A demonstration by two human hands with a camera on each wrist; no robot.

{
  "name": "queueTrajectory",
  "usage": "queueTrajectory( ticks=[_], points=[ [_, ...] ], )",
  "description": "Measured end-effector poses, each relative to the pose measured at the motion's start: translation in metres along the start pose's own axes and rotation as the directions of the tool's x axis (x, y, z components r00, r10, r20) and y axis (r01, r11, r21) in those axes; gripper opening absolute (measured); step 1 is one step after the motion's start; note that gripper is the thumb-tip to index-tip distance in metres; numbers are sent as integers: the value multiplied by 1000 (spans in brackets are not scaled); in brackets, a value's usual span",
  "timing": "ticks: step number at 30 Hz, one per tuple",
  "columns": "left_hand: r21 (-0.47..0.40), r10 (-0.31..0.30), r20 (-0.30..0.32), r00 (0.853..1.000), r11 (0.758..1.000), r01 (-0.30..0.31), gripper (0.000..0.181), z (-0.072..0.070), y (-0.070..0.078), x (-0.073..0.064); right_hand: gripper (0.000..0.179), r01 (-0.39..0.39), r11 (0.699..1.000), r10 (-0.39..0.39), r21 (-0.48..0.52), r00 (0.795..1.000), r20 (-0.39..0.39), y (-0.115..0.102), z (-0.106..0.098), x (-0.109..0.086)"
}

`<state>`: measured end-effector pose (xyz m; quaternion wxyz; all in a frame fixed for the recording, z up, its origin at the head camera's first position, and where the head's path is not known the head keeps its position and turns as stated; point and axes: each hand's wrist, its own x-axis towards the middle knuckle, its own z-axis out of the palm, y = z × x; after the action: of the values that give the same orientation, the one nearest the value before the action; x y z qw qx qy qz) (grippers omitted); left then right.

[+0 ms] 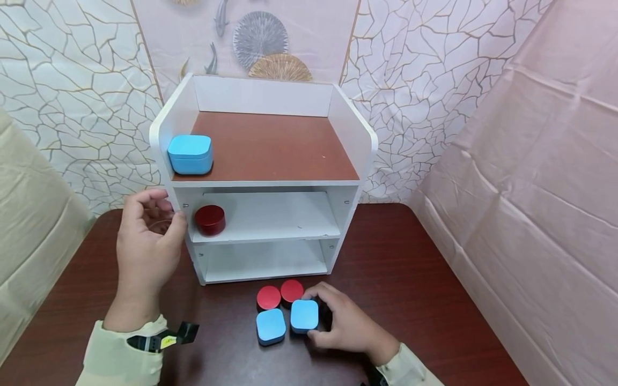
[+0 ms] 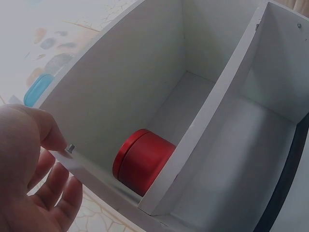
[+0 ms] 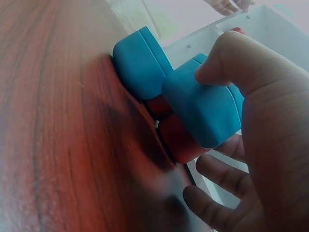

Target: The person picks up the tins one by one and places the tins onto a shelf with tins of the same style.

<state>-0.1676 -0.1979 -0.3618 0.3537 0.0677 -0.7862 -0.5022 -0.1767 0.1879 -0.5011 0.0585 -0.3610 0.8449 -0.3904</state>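
My right hand (image 1: 345, 321) grips a blue rounded-square tin (image 1: 304, 315) between thumb and fingers. In the right wrist view this tin (image 3: 203, 104) looks tilted and a little off the wood. Beside it stands a second blue tin (image 1: 271, 325), with two round red tins (image 1: 268, 297) just behind. Fingers loosely bent, my left hand (image 1: 147, 244) is at the left side panel of a white shelf unit (image 1: 267, 239), holding nothing. Its thumb overlaps the panel's front edge; contact is unclear. Nearby, a round red tin (image 2: 145, 162) sits at the left of the middle shelf.
Another blue tin (image 1: 190, 154) sits at the left front of the brown top shelf (image 1: 275, 147). The unit stands on a dark wooden table (image 1: 386, 284). Patterned cloth (image 1: 415, 107) hangs behind, and a plain pale cloth (image 1: 531, 187) hangs on the right.
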Motion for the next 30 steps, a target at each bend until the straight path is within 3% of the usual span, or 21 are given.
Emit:
queueTrajectory(
  ticks=[4, 16, 23, 30],
  points=[
    [-4, 0, 1, 1000, 1000, 0, 48, 1, 0, 0, 66, -17, 1000, 17, 8, 1000, -3, -1, -2, -1],
    [-14, 6, -3, 1000, 1000, -6, 47, -1, -1, 0, 66, 25, 1000, -25, -6, 1000, -8, -5, -6, 2],
    [-18, 5, -2, 1000, 1000, -5, 47, -1, -1, 1, 67, 71, 997, -71, -12, 997, -9, -8, -8, 5],
    [-5, 8, 1, 1000, 1000, -8, 47, 1, -1, 1, 67, 168, 986, -168, -20, 986, -11, -12, -5, 9]
  ],
)
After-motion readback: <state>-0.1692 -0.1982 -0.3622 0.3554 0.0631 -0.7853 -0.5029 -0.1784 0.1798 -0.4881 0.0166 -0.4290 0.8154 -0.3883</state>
